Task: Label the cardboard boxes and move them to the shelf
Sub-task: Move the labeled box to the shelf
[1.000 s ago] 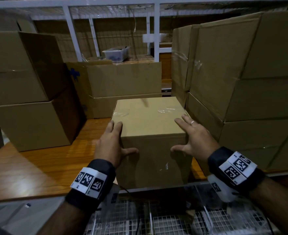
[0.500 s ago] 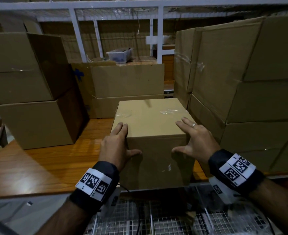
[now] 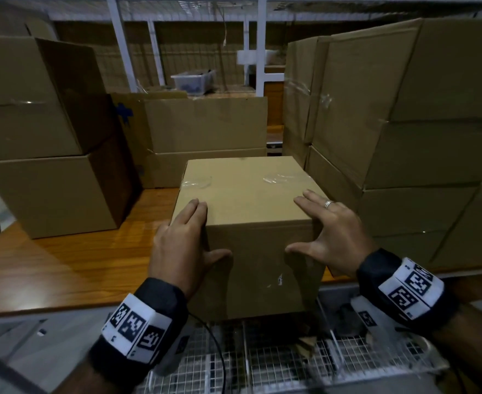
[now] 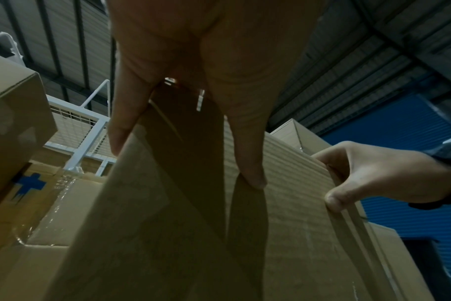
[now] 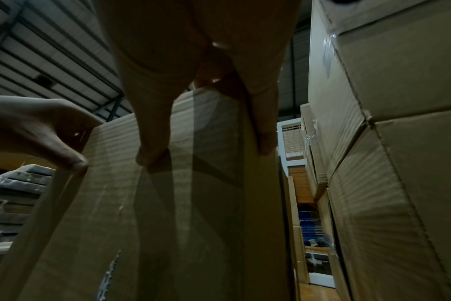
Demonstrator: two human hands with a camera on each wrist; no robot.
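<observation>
A plain cardboard box (image 3: 245, 223) is seen standing at the front edge of a wooden shelf board (image 3: 63, 260), in the gap between other stacked cartons. It is held at its two near top corners. The left hand (image 3: 181, 245) is laid over the left corner, its fingers stretched almost straight along the top and side while the thumb is pressed flat against the front face. The right hand (image 3: 336, 237), on which a ring (image 3: 328, 204) is worn, is placed the same way on the right corner, fingers extended along the top, thumb spread onto the front face. In the wrist views both thumbs are shown lying against the box's front. Clear tape is seen shining on the box top. To the left, two larger cartons (image 3: 43, 143) are stacked; to the right, a tall stack of cartons (image 3: 404, 132) stands close beside the box. Behind it, low cartons (image 3: 205, 137) are set, and farther back a clear plastic bin (image 3: 194, 81) is visible among white shelf posts (image 3: 259, 52).
</observation>
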